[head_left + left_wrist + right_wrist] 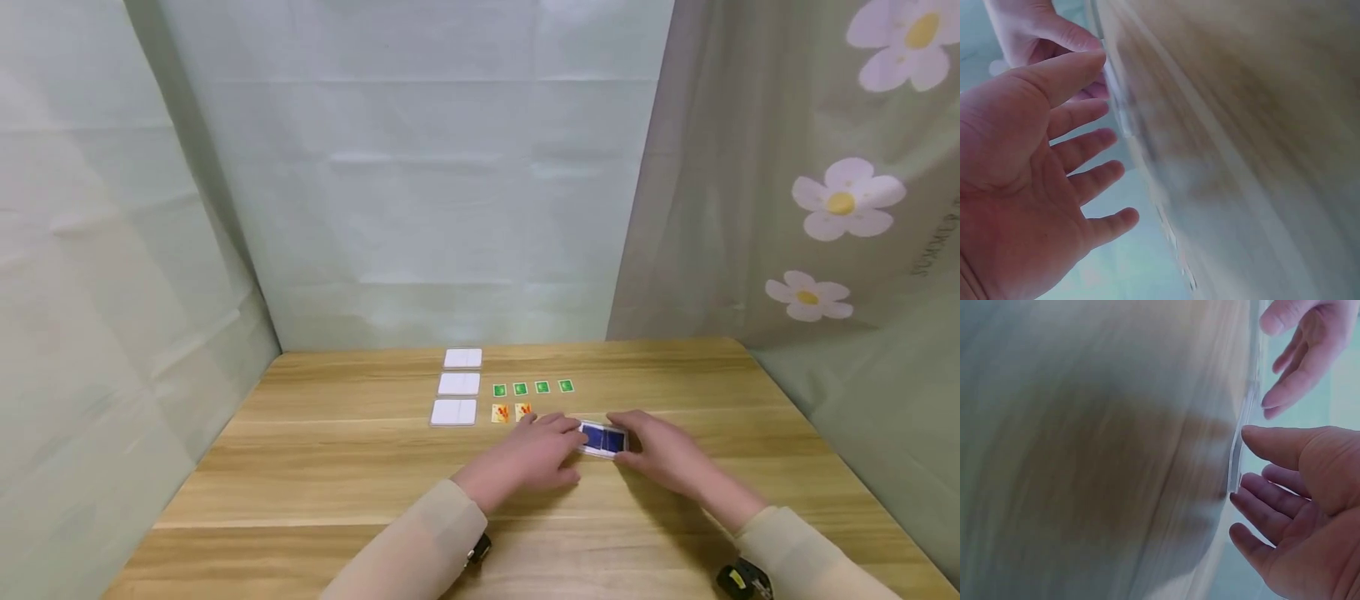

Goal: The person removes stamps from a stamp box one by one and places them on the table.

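Observation:
A flat white card holder with a clear rim lies on the wooden table, two dark blue squares on its face. Around its right end, my right hand pinches it with thumb at the near side and fingers at the far side. In the right wrist view the holder's clear edge runs between that thumb and the fingertips. My left hand is spread palm down, index fingertip over the holder's left end. Straight, parted fingers of the left hand show in the left wrist view.
Left of the hands, three blank white cards stand in a column. Beside them lie a row of several small green cards and two yellow-and-red cards. Pale curtains enclose the table at back and sides.

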`<state>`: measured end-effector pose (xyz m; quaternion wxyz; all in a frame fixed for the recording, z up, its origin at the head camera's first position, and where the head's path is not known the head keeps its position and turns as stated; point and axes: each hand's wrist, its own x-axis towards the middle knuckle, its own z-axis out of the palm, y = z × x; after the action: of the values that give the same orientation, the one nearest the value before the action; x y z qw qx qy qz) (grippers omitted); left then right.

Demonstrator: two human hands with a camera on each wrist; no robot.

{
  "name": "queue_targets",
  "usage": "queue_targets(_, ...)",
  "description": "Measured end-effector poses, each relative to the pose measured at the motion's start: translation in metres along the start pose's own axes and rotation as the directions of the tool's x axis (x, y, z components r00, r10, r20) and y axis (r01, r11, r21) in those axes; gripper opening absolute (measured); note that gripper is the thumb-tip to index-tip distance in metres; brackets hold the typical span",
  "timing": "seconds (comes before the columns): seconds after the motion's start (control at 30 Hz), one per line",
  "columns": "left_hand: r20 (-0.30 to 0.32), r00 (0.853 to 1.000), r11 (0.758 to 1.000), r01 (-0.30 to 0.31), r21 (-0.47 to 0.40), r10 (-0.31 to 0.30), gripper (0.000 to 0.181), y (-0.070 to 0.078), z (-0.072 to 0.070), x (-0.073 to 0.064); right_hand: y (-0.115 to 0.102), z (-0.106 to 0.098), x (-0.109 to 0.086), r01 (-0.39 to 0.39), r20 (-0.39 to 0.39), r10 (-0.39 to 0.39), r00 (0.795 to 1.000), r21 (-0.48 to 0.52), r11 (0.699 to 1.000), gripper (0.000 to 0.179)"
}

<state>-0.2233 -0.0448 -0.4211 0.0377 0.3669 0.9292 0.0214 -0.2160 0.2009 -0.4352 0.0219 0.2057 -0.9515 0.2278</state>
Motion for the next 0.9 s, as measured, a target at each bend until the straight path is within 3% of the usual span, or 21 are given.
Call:
queue_targets(0.4,-0.033,0.999,0.997,0.025,-0.066,-0.028,0.058,-0.02,-0.003,-0.036,-0.035,0.02,0.008,0.037,0.023,-0.038,0.999,0.062,0.997,0.061)
queue_targets(0.67,-0.075,0.996,0.995,0.034,-0.091,-0.041,0.065,-0.031,-0.003,-0.051,-0.054,0.029,0.011,0.124,0.05,-0.129,0.99,0.104,0.987,0.06)
queue_targets(0.9,-0.069,0.995,0.992,0.061,-0.113,-0.069,0.07,-0.039,-0.004,-0.061,-0.063,0.037,0.017,0.147,0.087,-0.162,0.983,0.151,0.977,0.059)
